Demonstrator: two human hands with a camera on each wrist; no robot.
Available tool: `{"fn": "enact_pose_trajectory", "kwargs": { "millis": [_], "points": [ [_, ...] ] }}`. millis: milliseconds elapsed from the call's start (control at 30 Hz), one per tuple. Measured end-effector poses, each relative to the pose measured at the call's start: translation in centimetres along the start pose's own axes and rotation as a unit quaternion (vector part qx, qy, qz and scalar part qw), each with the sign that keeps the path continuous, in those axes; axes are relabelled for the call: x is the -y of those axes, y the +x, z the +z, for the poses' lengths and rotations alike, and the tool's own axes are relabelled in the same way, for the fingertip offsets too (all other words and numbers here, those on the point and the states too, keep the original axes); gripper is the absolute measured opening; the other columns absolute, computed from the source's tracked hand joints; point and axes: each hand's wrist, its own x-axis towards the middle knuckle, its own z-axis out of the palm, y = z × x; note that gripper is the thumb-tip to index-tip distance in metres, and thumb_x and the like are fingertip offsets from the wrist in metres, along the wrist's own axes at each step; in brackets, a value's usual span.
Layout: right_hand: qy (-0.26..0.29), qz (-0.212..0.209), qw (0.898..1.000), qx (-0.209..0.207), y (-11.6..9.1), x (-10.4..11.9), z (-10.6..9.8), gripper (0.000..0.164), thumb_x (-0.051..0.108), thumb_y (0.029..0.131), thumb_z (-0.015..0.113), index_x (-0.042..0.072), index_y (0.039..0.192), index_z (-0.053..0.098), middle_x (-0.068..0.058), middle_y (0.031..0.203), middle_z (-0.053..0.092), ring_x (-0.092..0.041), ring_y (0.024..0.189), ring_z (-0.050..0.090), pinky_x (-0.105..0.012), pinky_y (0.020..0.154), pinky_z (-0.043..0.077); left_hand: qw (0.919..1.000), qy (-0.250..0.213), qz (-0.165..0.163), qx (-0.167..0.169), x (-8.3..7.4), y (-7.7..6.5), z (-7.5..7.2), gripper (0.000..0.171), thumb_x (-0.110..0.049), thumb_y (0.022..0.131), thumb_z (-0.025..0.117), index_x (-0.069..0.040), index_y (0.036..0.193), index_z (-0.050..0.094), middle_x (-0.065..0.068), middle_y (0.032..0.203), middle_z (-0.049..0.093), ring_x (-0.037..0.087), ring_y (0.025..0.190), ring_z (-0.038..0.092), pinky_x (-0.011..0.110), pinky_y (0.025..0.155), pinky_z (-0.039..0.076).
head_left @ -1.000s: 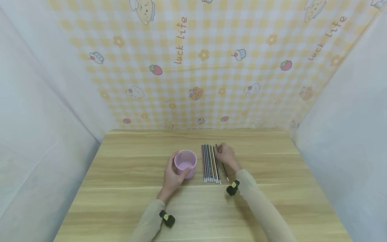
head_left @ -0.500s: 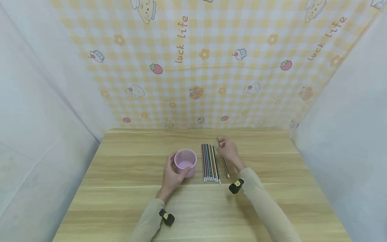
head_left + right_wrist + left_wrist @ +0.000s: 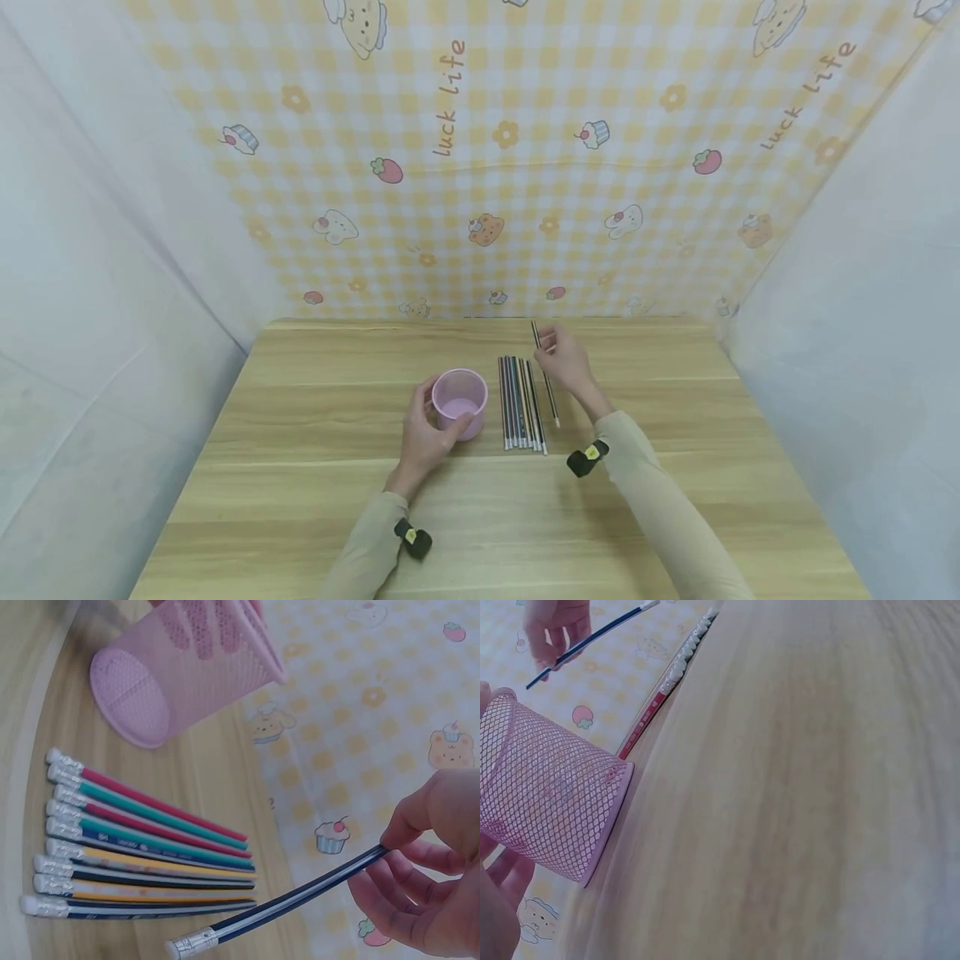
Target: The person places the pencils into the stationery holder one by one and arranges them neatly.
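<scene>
My left hand (image 3: 425, 433) is wrapped round a pink mesh pencil cup (image 3: 461, 404), which stands upright on the table. No pencil shows inside the cup. Between thumb and fingers, my right hand (image 3: 564, 358) pinches a dark striped pencil (image 3: 285, 902) with a white eraser at its lower end. In the right wrist view that pencil is lifted off the table, eraser end toward the camera. Just left of it lies a row of several pencils (image 3: 150, 847) in red, green, yellow and dark colours, side by side, erasers toward me.
The wooden table (image 3: 315, 500) reaches back to a yellow checked cloth backdrop (image 3: 450, 192). White panels (image 3: 862, 333) close off both sides. A small black camera (image 3: 587, 458) is worn on the right wrist and another camera (image 3: 413, 538) on the left.
My right hand has drawn the pencil away from the right end of the row and raised it up and back. The left hand and the cup have stayed in place.
</scene>
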Motion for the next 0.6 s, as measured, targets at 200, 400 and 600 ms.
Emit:
{"fn": "enact_pose_trajectory", "kwargs": {
  "millis": [200,400,600],
  "points": [
    [0.019,-0.014,1.000,-0.006,0.1,1.5,-0.6,0.038,0.008,0.091,0.062,0.000,0.128,0.056,-0.020,0.108,0.066,-0.036,0.096,0.068,-0.037,0.072,0.061,0.9986,0.044,-0.028,0.014,-0.5,0.1,-0.3,0.086,-0.030,0.073,0.091,-0.010,0.144,0.048,0.014,0.133,0.062,0.036,0.120,0.061,0.052,0.102,0.055],
    [0.024,-0.046,0.999,-0.012,0.1,3.2,-1.3,0.040,0.008,0.089,0.061,-0.002,0.128,0.057,-0.021,0.108,0.066,-0.036,0.094,0.069,-0.039,0.073,0.062,0.9962,0.077,-0.035,0.023,-1.1,0.4,-0.6,0.086,-0.035,0.072,0.091,-0.012,0.143,0.049,0.014,0.129,0.064,0.037,0.115,0.063,0.048,0.095,0.057],
    [0.038,-0.058,0.997,-0.030,0.1,4.8,-1.7,0.040,0.005,0.087,0.063,-0.002,0.125,0.058,-0.021,0.107,0.066,-0.036,0.095,0.069,-0.044,0.083,0.062,0.9966,0.076,-0.027,0.019,-1.2,0.4,-0.7,0.084,-0.034,0.071,0.092,-0.012,0.141,0.051,0.015,0.127,0.065,0.037,0.111,0.065,0.044,0.090,0.060]
  ]
}}
